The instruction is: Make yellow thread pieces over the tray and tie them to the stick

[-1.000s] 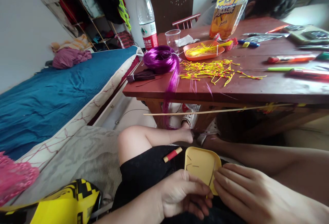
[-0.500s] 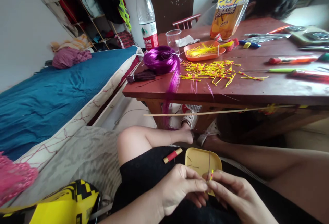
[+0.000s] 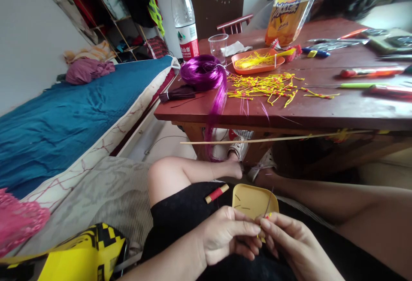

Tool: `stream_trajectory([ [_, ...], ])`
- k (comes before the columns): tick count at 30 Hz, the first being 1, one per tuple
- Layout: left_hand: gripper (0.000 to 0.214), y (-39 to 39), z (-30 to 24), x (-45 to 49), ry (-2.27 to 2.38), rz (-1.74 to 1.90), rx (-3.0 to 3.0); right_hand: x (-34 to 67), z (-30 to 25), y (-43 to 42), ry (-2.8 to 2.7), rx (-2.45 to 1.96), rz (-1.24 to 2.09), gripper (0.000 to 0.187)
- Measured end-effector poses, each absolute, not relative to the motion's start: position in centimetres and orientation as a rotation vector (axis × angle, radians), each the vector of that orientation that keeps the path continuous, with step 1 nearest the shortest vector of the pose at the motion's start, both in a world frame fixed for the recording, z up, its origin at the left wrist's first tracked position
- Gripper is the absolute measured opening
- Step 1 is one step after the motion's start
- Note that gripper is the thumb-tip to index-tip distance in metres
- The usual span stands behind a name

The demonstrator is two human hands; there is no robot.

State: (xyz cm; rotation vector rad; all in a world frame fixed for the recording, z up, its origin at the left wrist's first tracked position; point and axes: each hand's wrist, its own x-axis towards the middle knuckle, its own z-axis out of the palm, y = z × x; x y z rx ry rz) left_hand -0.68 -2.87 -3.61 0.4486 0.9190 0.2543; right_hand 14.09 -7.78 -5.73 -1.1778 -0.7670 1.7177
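Note:
Above my lap, my left hand and my right hand meet with thumbs and fingers pinched together. Between the fingertips is a small yellow piece with red binding, mostly hidden by the fingers. A thin dark stem sticks up from it, leaning right. Just behind the hands, a yellow tray rests on my lap with several short dark bits in it. Left of the tray lies a small flat spool wound with red thread.
The red-brown table ahead bears many yellow-and-red tied pieces, a purple fibre coil, a dark stem bundle, an orange tray, a cup and bottles. A thin stick juts out below its edge. A person's head is behind.
The dark stem has tipped from nearly upright to leaning right. The yellow-and-red piece has turned and sits lower among the fingertips. Both hands stay in nearly the same place.

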Motion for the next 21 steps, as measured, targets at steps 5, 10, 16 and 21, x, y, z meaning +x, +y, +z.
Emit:
stream_trajectory([
  [5,0.025,-2.9,-3.8,-0.7,0.970,0.328,0.456,14.9,-5.7,-8.2,-1.169,-1.295,1.115,0.016],
  [10,0.027,-2.9,-3.7,-0.5,0.948,0.334,0.453,16.3,-6.5,-8.2,-1.857,-1.183,0.125,0.027],
  [16,0.024,-2.9,-3.3,-0.4,0.903,0.355,0.467,15.7,-7.6,-7.6,-2.191,-0.957,-0.089,0.029],
  [21,0.012,-2.5,-3.2,-0.8,0.912,0.341,0.499,16.7,-4.4,-6.9,-2.323,-0.866,-0.128,0.031],
])
